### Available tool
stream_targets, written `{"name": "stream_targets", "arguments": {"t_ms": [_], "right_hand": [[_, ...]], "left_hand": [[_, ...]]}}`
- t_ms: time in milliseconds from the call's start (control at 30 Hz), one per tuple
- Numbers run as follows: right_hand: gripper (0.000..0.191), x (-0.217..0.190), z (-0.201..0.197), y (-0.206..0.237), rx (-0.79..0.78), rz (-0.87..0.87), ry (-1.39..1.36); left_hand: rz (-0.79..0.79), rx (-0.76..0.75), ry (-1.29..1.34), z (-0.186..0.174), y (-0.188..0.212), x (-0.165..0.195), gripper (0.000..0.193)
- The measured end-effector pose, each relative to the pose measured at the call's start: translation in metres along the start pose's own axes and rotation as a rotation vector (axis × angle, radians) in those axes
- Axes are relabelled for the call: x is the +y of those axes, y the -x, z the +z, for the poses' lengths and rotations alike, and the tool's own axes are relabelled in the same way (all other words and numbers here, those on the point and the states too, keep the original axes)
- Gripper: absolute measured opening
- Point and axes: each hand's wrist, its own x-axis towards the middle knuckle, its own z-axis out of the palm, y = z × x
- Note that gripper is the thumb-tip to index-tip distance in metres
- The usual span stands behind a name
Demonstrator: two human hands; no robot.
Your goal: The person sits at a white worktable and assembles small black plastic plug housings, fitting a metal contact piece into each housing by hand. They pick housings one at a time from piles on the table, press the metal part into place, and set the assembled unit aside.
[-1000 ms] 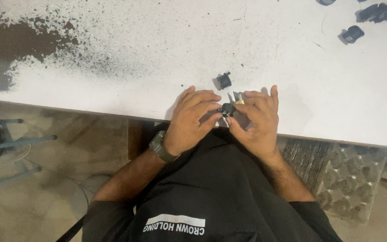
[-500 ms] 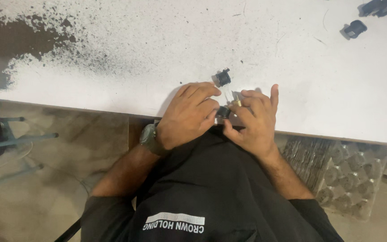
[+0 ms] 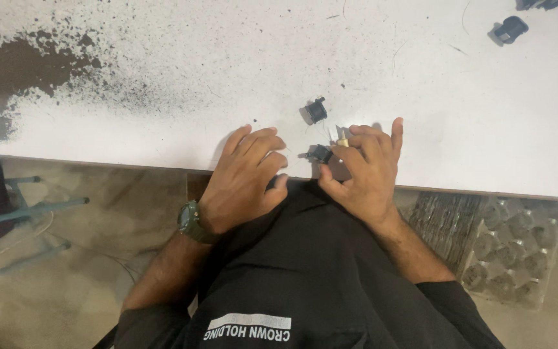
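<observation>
While the left hand [image 3: 243, 181] lies flat and empty at the near edge of the white table [image 3: 421, 77], its fingers spread and loose, a wristwatch [image 3: 190, 222] sits on its wrist. Just right of that hand, a small black part [image 3: 321, 154] pokes out from under the right hand [image 3: 363, 174], whose curled fingers [image 3: 356, 145] pinch it from above with the thumb beneath. Beyond those fingers, a second black cylindrical part [image 3: 316, 110] stands free on the table. Far right of it lies another dark piece [image 3: 510, 28].
</observation>
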Motion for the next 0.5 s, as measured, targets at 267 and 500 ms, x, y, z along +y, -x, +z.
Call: {"name": "stream_targets", "arguments": {"t_ms": [267,500], "right_hand": [[0.036,-0.003,0.0,-0.001,-0.02,-0.008,0.015],[0.038,-0.002,-0.001,-0.001,-0.059,-0.018,0.001]], "left_hand": [[-0.07,0.116,0.082,0.019,-0.011,0.008,0.031],[-0.035,0.122,0.184,0.027,-0.019,0.004,0.012]]}}
